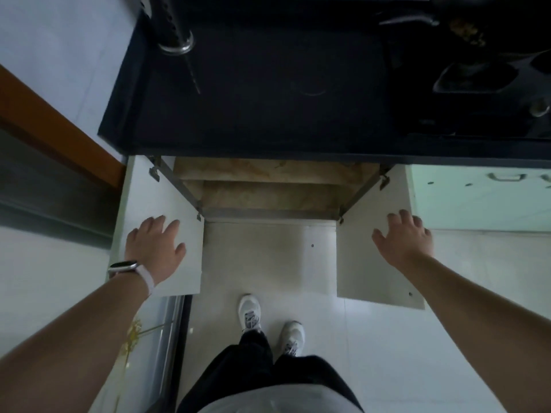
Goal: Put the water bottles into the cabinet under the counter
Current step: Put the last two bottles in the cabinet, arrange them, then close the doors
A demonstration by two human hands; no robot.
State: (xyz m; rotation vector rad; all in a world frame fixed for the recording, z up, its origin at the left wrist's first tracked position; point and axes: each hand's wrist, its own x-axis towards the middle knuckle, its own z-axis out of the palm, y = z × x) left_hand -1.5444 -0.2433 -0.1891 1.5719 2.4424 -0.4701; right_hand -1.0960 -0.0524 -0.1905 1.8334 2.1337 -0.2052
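Observation:
The cabinet (268, 192) under the dark counter (268, 99) stands with both white doors swung wide. Its brownish shelves show inside and I see nothing on them. My left hand (155, 245), with a watch on the wrist, lies flat on the left door (185, 275), fingers spread. Over the right door (363, 263) my right hand (402, 239) is spread, holding nothing. No water bottle is in view.
A metal post (174, 37) stands on the counter at the back left. A stove with a dark pan (474, 76) is at the right. A pale green cabinet door (477, 198) adjoins the open right door. My feet (268, 323) stand on the white tile floor.

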